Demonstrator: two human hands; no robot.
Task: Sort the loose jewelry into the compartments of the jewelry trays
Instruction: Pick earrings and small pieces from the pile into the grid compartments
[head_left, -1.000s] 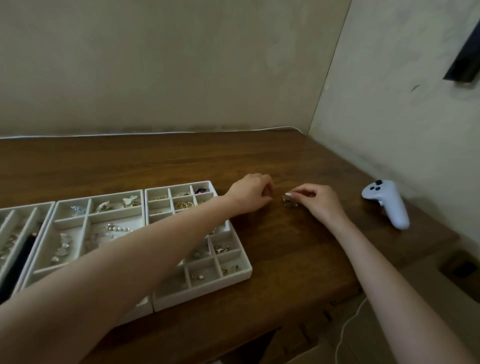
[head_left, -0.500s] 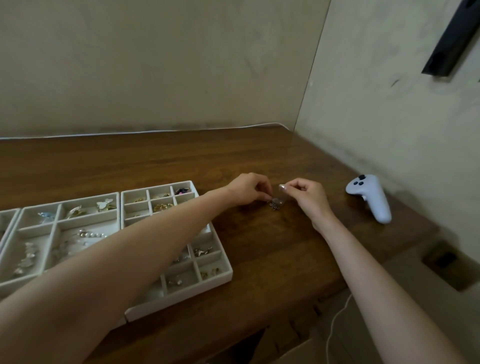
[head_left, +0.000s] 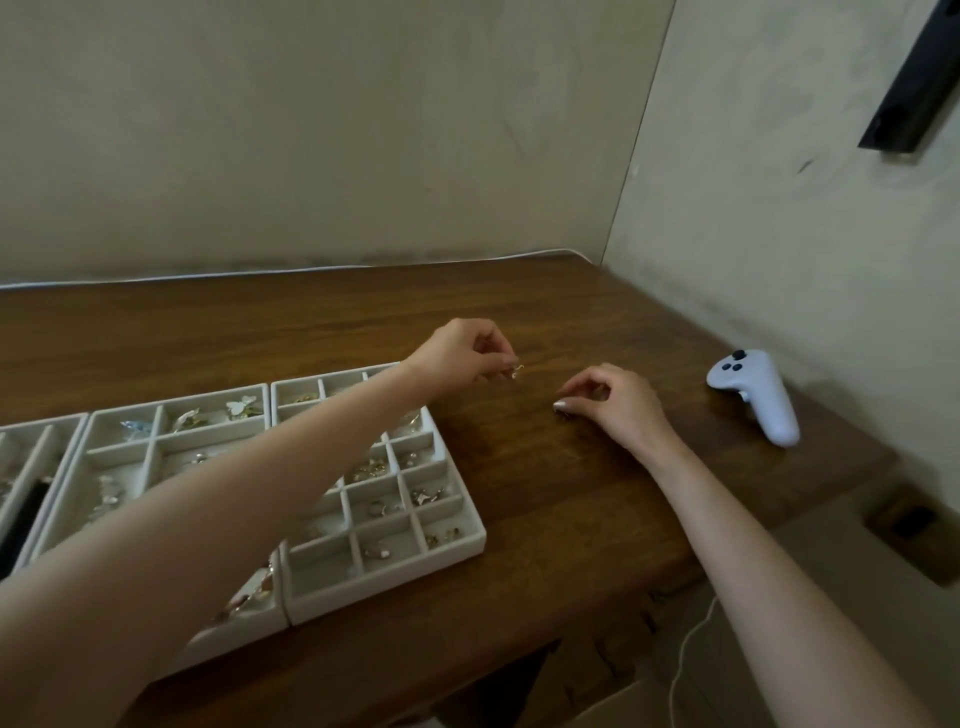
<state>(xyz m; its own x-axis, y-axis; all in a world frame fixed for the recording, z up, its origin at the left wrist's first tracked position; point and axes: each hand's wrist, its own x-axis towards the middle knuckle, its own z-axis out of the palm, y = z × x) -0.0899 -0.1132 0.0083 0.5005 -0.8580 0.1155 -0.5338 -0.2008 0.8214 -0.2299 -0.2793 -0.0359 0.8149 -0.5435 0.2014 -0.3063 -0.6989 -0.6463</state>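
Head cam: big wooden table (head_left: 571, 499), white jewelry trays (head_left: 395, 584) under the left forearm. Left hand (head_left: 457, 358) pinches a tiny gold piece (head_left: 516, 370) off its fingertips, just past the tray's far corner. Right hand (head_left: 618, 408) sits curled nearby, fingertips on the wood, can't tell if it's got anything.

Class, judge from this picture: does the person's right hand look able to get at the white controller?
Probably yes: the right hand lies left of the controller, with only bare table between them.
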